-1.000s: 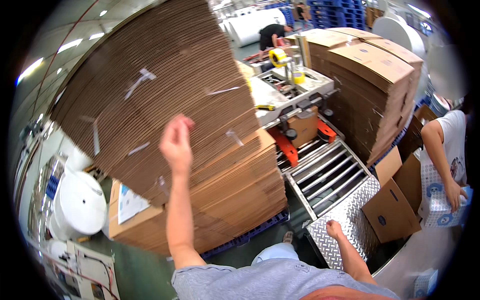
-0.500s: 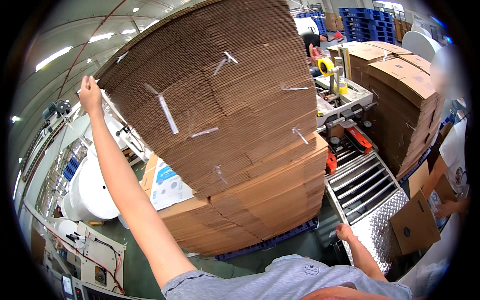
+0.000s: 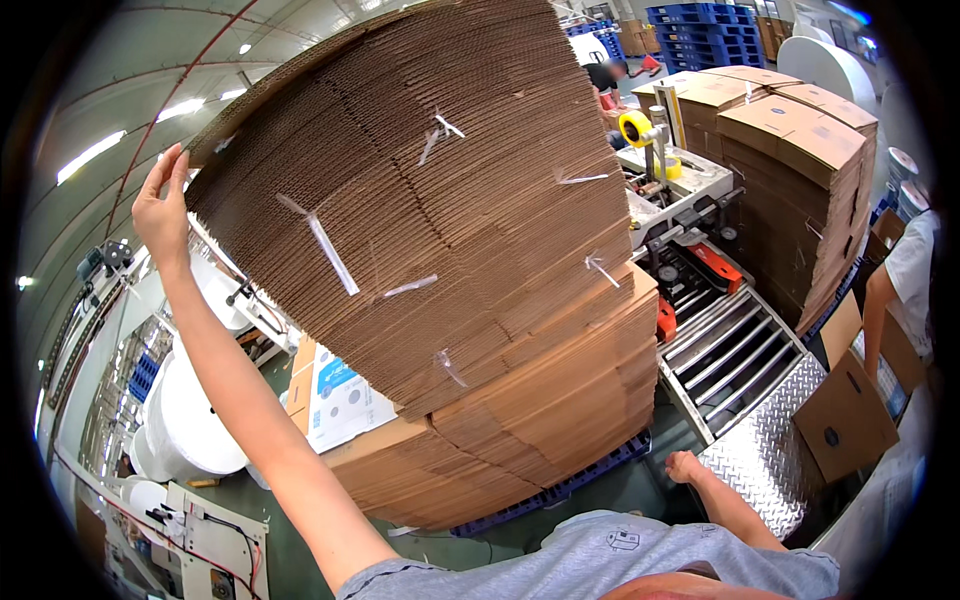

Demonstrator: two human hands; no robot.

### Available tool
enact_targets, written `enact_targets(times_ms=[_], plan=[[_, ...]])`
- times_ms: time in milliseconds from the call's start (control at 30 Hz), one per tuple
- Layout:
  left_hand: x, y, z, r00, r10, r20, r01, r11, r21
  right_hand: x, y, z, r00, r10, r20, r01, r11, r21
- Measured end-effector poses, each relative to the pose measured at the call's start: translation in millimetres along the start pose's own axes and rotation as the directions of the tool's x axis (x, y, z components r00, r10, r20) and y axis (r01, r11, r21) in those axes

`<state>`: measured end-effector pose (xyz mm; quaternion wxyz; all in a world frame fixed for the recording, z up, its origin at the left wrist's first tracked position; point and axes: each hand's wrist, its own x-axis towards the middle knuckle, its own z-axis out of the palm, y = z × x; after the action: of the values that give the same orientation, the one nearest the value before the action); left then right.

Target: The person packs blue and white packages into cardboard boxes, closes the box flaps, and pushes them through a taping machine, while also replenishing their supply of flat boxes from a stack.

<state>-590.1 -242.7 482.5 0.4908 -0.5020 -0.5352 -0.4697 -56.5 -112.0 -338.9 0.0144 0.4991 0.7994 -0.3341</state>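
My left hand (image 3: 163,208) is raised at the upper left corner of a tall stack of flattened cardboard boxes (image 3: 420,200). Its fingers point up, with thumb and fingertips slightly apart, and nothing shows between them. Bits of clear tape (image 3: 330,245) cling to the stack's ribbed side. Below, more flat cartons (image 3: 550,375) rest on a blue pallet (image 3: 550,508). Low on the right, my right hand (image 3: 683,467) hangs curled into a fist beside the metal tread plate (image 3: 765,450); whatever its fingers may enclose is hidden.
A roller conveyor (image 3: 725,350) leads back to a taping machine with a yellow tape roll (image 3: 634,128). Beyond it stands another carton stack (image 3: 775,190). At the right edge, a co-worker's arm (image 3: 880,310) reaches into an open box (image 3: 845,420). Large white rolls (image 3: 190,410) lie at left.
My left hand has shifted slightly left, and its pinched fingers have loosened and stretched upward. My right hand stays low, in a fist. At right, the co-worker's arm has moved at the open box.
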Motion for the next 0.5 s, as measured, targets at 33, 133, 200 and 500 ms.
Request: enact_targets(times_ms=[33,133,200,500], plan=[[10,-3,-7,0.999,-0.007,0.051,0.008,1.0,-0.012,-3,-1,3,1.0,-0.002,0.004,0.002,1.0,0.004],[29,-19,-15,0.983,-0.033,0.183,0.038,0.999,-0.021,-9,3,4,1.0,0.008,0.022,-0.008,1.0,0.003],[35,-7,-8,0.98,-0.023,0.2,0.008,0.997,0.079,-14,22,6,1.0,0.022,0.017,-0.022,1.0,-0.012],[70,174,82,0.861,0.275,-0.427,-0.407,0.877,-0.254,-34,25,-61,0.951,-0.069,-0.303,0.128,0.975,0.179]])
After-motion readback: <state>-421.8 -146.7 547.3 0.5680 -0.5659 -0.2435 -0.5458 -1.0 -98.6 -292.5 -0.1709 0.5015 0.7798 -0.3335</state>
